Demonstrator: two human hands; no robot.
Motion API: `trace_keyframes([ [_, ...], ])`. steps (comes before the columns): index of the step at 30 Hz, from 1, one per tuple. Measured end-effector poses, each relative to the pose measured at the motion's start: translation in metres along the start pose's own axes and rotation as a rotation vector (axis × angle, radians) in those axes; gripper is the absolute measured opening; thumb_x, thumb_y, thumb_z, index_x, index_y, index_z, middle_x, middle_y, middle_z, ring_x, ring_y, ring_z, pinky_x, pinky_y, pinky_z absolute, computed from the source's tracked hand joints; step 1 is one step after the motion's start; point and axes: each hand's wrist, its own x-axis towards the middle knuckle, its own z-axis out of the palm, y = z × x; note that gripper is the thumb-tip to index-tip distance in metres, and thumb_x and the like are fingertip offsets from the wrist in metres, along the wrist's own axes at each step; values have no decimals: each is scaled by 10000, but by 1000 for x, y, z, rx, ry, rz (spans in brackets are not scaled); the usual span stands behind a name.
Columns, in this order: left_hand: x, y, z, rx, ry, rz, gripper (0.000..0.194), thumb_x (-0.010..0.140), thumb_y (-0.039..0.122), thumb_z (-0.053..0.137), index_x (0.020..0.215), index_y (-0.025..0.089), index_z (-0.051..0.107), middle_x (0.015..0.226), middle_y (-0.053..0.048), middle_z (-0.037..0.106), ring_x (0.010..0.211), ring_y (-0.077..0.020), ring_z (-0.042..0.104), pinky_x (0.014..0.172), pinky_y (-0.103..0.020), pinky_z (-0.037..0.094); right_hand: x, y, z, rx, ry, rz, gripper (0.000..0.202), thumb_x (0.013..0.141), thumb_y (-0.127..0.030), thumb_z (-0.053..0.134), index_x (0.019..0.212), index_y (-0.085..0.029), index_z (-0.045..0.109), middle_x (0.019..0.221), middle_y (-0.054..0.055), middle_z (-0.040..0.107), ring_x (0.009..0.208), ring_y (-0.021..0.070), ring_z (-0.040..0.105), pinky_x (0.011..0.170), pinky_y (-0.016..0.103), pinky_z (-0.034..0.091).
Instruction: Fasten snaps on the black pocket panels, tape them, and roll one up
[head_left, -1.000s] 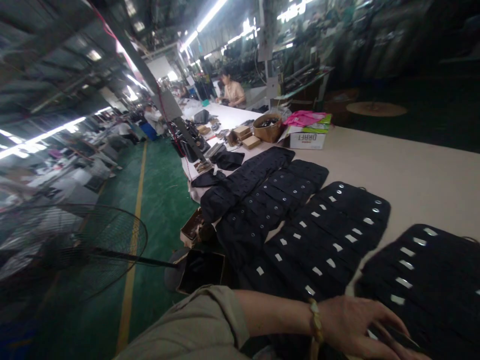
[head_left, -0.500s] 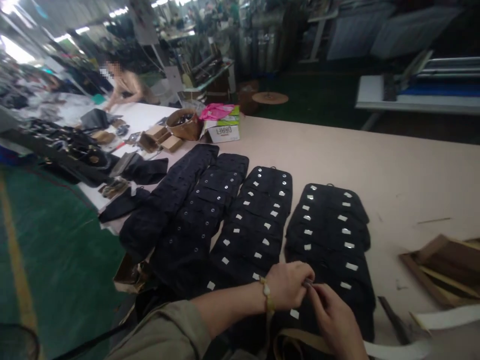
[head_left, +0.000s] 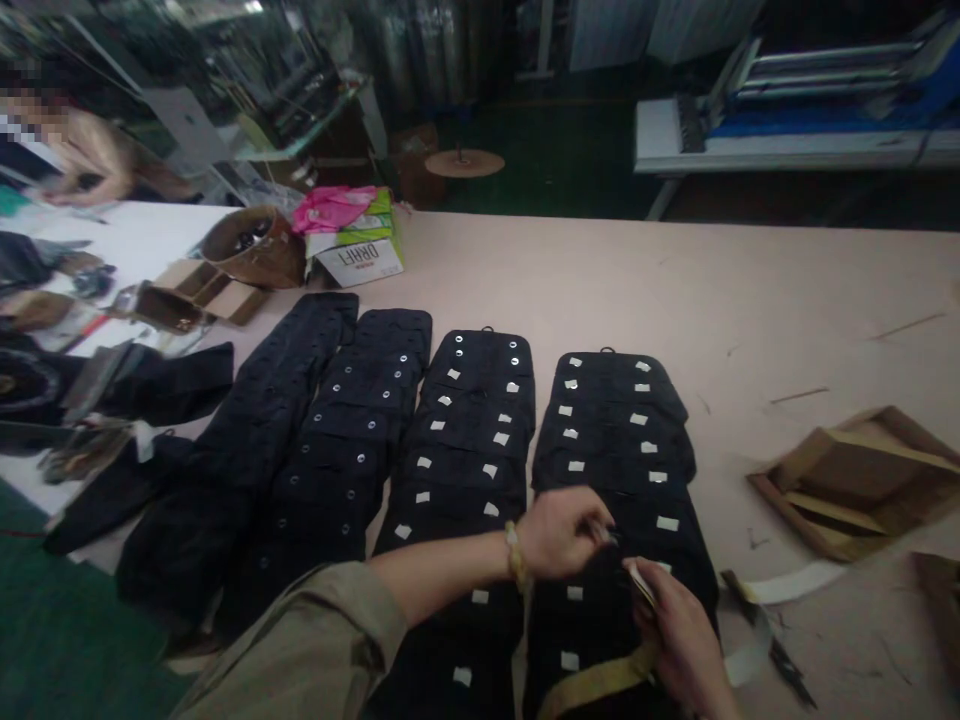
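Observation:
My left hand [head_left: 559, 535], a yellow band at its wrist, hovers over the rightmost stack of black fabric pieces [head_left: 611, 560]. Its fingertips are pinched together; a small pale bit seems to show at them, too blurred to name. Just to the right, my right hand [head_left: 679, 625] grips a strip of pale tape [head_left: 600, 682], whose yellowish length hangs down across the black fabric. Small white tape pieces [head_left: 649, 448] sit in two columns on this stack. The neighbouring black stack [head_left: 469, 480] carries similar pieces, plus metal eyelets at its far end.
Two more rows of black fabric [head_left: 330, 470] lie to the left. A cardboard tray [head_left: 862, 480] and a dark narrow tool [head_left: 791, 672] are on the right. Behind stand a brown basket [head_left: 259, 260] and a white-green box [head_left: 360, 262]. Another person [head_left: 97, 160] works at the far left.
My hands were together at the fingertips; now a small gap separates them. The view has swung right, so the fabric rows and box appear further left.

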Motion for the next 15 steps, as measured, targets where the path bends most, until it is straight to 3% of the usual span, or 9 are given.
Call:
trace_keyframes([
  [3, 70, -67, -50, -139, 594, -393, 185, 770, 173, 687, 883, 193, 543, 842, 4, 628, 740, -122, 600, 713, -241, 482, 4, 14, -4, 80, 27, 137, 412, 618, -559, 657, 741, -178, 755, 816, 88, 703, 699, 218, 598, 524, 258, 430],
  [5, 112, -113, -87, -63, 791, -566, 257, 729, 118, 706, 867, 195, 503, 890, -1, 642, 781, -115, 614, 761, -242, 481, 3, 22, -4, 87, -2, 180, 441, 594, -573, 686, 761, -172, 763, 848, 83, 709, 751, 225, 606, 554, 246, 442],
  [7, 138, -148, -115, -18, 827, -611, 274, 729, 114, 718, 854, 197, 489, 897, -6, 650, 807, -122, 619, 793, -251, 473, 1, 29, -3, 83, -46, 222, 472, 591, -598, 701, 773, -168, 765, 831, 73, 704, 772, 226, 602, 574, 238, 443],
  [9, 148, -168, -127, 28, 812, -611, 277, 729, 122, 735, 838, 204, 494, 883, -1, 656, 821, -136, 621, 815, -264, 463, -2, 32, 1, 78, -77, 248, 489, 598, -620, 700, 770, -166, 762, 797, 64, 696, 765, 223, 597, 581, 234, 441],
  [11, 150, -174, -126, 85, 796, -604, 259, 735, 115, 731, 823, 213, 508, 865, 1, 657, 843, -158, 619, 839, -283, 452, -4, 33, 6, 85, -92, 265, 488, 599, -624, 702, 756, -166, 759, 782, 58, 692, 766, 223, 600, 598, 234, 451],
  [15, 150, -166, -113, 280, 753, -549, 203, 786, 71, 653, 871, 224, 551, 986, -50, 655, 1000, -209, 590, 924, -325, 415, -6, 36, 12, 111, -126, 268, 467, 618, -617, 720, 750, -171, 754, 774, 52, 693, 778, 232, 618, 642, 242, 484],
])
